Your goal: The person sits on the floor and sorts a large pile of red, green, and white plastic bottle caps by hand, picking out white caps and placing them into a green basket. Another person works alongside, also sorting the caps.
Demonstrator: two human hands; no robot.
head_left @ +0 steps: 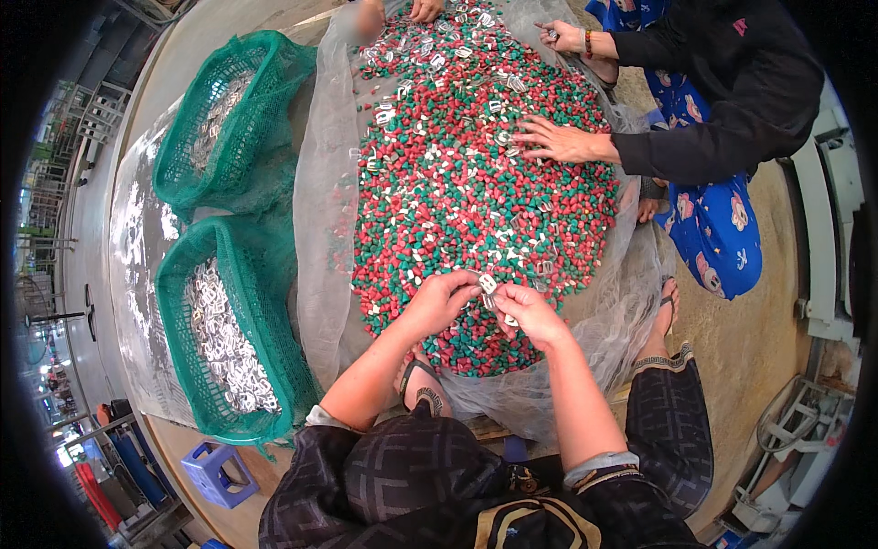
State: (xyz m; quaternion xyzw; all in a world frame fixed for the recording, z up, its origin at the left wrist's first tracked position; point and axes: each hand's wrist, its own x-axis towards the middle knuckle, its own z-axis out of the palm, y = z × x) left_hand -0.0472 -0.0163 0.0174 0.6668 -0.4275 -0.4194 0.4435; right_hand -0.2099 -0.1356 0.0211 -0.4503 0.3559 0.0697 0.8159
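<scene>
Pinching silvery pieces [488, 285], left hand [437, 304] and right hand [534, 317] meet above red-and-green pebbles [457, 215], apparently keeping the pieces clear of the pile.

Left: two green baskets [265, 320] stand in the way beyond the netting [322, 183].
Upper right: a co-worker's arm [713, 151] reaches over the pile [476, 220].
Middle: open room above the pile, between that arm and the left hand [442, 304] and right hand [532, 317].

Pale slotted pieces [488, 285], held aloft
</scene>
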